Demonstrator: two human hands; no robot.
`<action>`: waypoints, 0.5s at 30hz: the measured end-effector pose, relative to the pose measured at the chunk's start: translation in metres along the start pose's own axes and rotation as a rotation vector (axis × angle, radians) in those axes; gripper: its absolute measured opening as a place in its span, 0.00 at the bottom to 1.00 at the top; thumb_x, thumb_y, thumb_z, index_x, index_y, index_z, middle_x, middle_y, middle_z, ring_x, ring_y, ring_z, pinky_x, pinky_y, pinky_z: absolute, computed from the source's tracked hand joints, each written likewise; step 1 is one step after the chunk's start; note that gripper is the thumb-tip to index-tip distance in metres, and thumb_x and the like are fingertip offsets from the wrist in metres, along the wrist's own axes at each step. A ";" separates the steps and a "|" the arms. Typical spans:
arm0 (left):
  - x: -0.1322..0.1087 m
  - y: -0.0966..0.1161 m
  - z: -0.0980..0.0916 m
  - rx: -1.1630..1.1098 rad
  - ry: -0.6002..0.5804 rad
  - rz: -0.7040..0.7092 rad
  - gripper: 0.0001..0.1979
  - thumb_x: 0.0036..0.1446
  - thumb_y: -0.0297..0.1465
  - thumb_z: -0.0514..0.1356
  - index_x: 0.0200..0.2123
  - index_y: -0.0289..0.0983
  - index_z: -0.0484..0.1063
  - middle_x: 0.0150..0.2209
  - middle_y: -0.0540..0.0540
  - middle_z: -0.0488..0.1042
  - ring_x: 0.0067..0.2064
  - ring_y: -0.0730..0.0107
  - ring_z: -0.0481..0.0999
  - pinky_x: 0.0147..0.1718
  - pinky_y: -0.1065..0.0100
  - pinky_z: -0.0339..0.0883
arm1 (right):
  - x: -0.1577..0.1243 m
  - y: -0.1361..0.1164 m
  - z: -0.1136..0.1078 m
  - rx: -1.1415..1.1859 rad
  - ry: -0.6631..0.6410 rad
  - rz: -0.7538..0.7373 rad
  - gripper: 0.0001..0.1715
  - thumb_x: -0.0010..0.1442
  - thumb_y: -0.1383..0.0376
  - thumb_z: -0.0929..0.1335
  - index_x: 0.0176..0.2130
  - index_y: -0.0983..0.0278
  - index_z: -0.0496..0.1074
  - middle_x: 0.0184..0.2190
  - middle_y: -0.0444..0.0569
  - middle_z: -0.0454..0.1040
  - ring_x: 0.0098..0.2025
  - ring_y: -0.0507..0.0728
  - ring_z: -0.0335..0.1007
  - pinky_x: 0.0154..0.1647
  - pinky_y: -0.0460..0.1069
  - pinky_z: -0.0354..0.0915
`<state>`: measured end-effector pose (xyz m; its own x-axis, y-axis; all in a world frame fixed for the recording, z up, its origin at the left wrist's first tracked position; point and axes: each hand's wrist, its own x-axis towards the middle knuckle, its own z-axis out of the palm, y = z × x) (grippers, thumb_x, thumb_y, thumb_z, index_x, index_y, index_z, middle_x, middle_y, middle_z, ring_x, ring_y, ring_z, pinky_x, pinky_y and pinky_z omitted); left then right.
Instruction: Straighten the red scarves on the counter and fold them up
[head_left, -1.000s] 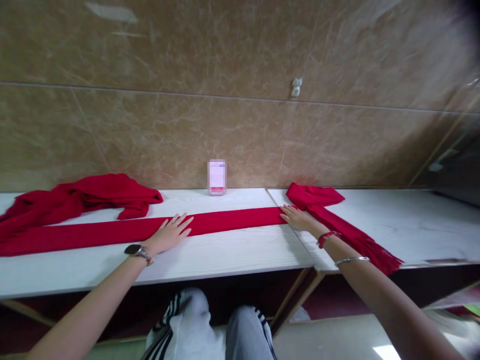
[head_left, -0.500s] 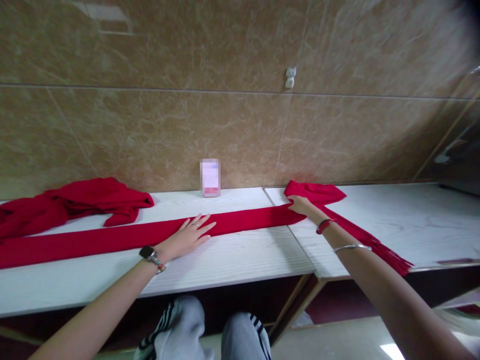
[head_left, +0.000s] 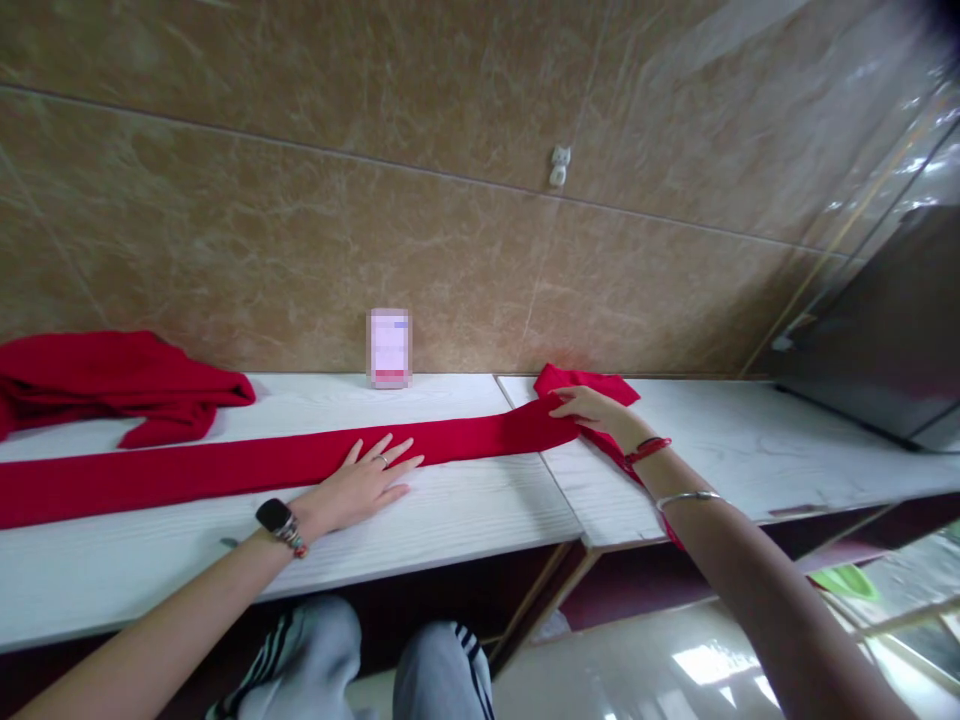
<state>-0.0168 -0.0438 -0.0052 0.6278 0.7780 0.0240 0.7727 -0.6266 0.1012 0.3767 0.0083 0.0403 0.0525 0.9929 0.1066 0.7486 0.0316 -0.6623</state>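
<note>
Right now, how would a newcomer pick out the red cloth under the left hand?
Start at the white tabletop against the brown tiled wall. Across its middle runs a red strip, the left hand spread on it, the right hand farther right. Unlike the crumpled red heap behind it, it is long and mostly flat.

We face a brown, marbled, large-tiled wall (head_left: 300,240), which carries a small white cat-shaped fitting (head_left: 559,166). Against it runs a white wood-grain table (head_left: 735,430) in two abutting sections, dark and open underneath, with a grey, box-like unit (head_left: 885,330) at its right end. Below, we see a pale, glossy floor (head_left: 600,680) reflecting bright patches of light (head_left: 709,662).
</note>
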 end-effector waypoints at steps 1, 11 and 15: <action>0.002 0.002 0.000 0.006 0.015 -0.001 0.24 0.61 0.43 0.45 0.60 0.50 0.52 0.64 0.50 0.48 0.64 0.57 0.41 0.58 0.48 0.35 | -0.003 0.002 0.002 -0.019 -0.002 -0.005 0.27 0.47 0.74 0.68 0.49 0.67 0.68 0.38 0.52 0.76 0.36 0.56 0.72 0.35 0.49 0.69; 0.086 0.074 -0.005 0.031 0.185 0.245 0.18 0.60 0.31 0.48 0.52 0.39 0.66 0.55 0.45 0.65 0.54 0.64 0.64 0.53 0.64 0.56 | -0.037 0.038 0.014 -0.446 0.017 -0.262 0.27 0.47 0.76 0.65 0.48 0.70 0.69 0.48 0.57 0.71 0.46 0.60 0.69 0.47 0.53 0.64; 0.139 0.114 0.000 0.020 0.263 0.309 0.15 0.60 0.33 0.51 0.47 0.35 0.68 0.49 0.42 0.69 0.49 0.62 0.69 0.46 0.65 0.62 | -0.045 0.051 0.020 -0.458 0.090 -0.303 0.19 0.54 0.74 0.62 0.45 0.68 0.72 0.45 0.55 0.73 0.47 0.58 0.68 0.50 0.52 0.62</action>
<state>0.1585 -0.0075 0.0096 0.7874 0.5364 0.3039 0.5548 -0.8315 0.0301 0.3993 -0.0328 -0.0132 -0.1688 0.9327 0.3188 0.9488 0.2414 -0.2037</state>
